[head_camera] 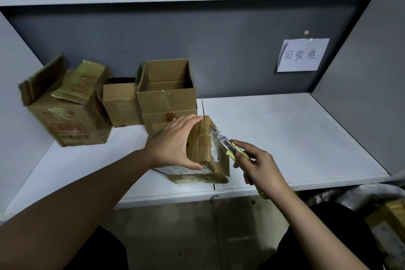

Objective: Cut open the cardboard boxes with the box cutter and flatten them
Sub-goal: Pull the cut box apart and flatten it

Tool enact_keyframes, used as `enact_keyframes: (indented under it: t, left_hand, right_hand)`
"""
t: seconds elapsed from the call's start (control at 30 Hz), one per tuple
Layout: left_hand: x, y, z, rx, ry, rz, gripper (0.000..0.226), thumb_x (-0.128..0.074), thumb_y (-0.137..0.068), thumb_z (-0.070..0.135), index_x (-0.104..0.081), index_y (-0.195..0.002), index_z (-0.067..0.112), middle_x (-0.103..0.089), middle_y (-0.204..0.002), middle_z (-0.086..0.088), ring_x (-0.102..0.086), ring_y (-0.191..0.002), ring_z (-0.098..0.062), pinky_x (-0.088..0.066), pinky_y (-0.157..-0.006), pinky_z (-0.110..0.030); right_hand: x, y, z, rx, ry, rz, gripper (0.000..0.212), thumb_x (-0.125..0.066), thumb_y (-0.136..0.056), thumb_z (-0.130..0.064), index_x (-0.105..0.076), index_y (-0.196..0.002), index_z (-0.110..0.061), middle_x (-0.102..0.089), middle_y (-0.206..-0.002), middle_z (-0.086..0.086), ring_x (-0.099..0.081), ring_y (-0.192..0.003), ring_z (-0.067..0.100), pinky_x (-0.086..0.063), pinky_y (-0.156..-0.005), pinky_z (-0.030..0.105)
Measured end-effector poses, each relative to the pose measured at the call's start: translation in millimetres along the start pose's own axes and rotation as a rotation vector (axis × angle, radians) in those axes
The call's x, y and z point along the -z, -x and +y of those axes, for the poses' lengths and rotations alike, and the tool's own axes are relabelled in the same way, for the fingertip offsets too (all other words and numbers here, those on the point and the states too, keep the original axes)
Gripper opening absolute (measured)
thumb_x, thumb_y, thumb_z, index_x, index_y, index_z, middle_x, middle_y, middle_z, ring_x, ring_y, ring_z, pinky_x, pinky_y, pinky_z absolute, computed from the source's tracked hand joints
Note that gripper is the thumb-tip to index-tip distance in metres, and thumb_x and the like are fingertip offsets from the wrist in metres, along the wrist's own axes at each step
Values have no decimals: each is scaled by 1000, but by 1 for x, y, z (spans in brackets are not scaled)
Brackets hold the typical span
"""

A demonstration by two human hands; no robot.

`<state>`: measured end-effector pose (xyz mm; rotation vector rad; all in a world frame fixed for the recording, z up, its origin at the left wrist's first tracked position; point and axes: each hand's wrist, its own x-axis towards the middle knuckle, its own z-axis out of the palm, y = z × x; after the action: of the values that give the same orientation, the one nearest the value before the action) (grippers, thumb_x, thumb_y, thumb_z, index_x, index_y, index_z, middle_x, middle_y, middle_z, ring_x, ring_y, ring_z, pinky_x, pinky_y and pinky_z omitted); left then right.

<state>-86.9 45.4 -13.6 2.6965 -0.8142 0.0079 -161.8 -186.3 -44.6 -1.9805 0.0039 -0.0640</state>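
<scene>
A small taped cardboard box lies on the white table near its front edge. My left hand grips this box from the left, fingers over its top and thumb under its near corner. My right hand holds a lime-green box cutter. Its blade is out and touches the taped right face of the box.
Behind the small box stand an open cardboard box, a smaller box and a large printed box with raised flaps at the left. A paper sign hangs on the grey back wall. More cardboard lies on the floor at the right.
</scene>
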Motion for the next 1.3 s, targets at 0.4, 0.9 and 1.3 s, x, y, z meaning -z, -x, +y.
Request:
enact_keyframes:
  t: [0.4, 0.9, 1.3]
  left_hand:
    - [19, -9, -8, 34, -75, -50, 125, -81, -54, 63, -12, -150, 22, -18, -156, 1, -17, -143, -16, -13, -116, -32]
    - [-25, -24, 4, -210, -360, -293, 109, -63, -67, 74, -1, -150, 39, 5, -159, 6, 5, -145, -19, 9, -115, -43]
    - [-54, 48, -48, -47, -358, 349, 74, -63, -72, 62, -48, -130, 20, -53, -130, -5, -49, -123, -27, -39, -105, -46]
  right_hand:
    - [-8, 16, 2, -27, -67, -75, 32, -52, -96, -18, -62, -116, -41, -69, -80, 4, -45, -39, 16, -41, -46, 25]
    - [-5, -16, -8, -95, -34, 33, 37, -54, -93, -19, -50, -127, -32, -68, -89, 3, -60, -51, 14, -49, -51, 28]
    - [-41, -60, -55, 285, 836, -120, 41, -47, -96, -36, -35, -135, -35, -61, -122, -3, -61, -101, 27, -48, -73, 34]
